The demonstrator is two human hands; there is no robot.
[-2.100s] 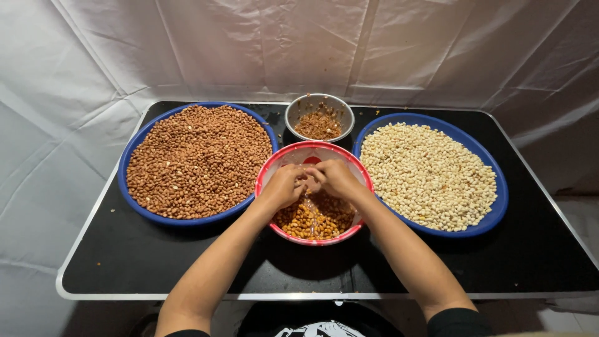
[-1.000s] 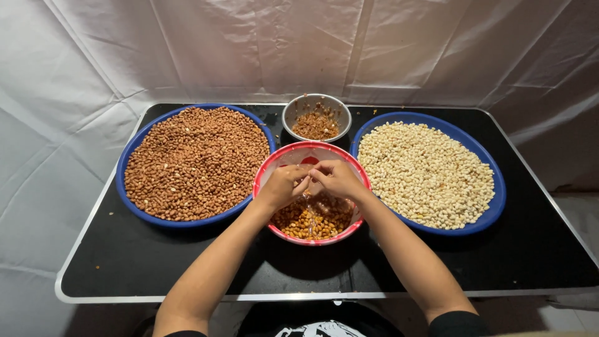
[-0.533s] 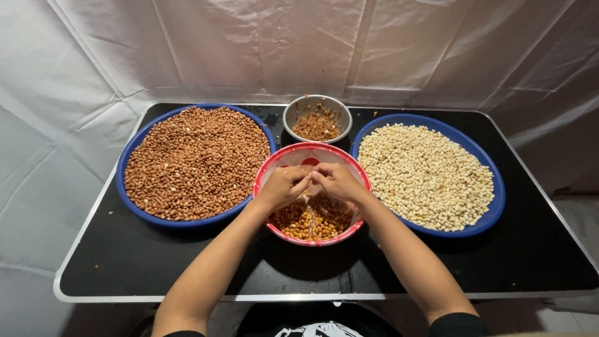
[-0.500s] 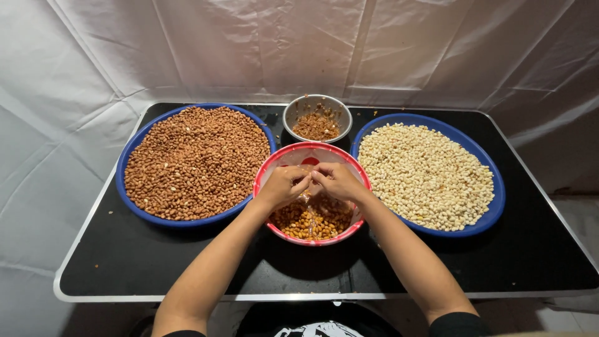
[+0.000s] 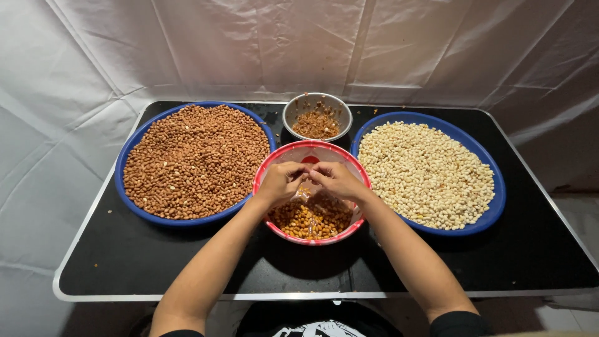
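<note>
Scene is lit evenly from above/front, fairly bright; white backdrop cloth [image 5: 299,50] is slightly greyed toward the corners. Soft shadows are cast under the bowls and forearms onto the black table [image 5: 125,274]. No harsh glare is seen. Focus is sharp centre; table edges are bowed by wide-angle distortion.

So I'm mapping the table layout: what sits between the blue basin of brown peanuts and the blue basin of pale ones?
In the head view, the red bowl with both hands over it, and behind it the small metal bowl.
</note>
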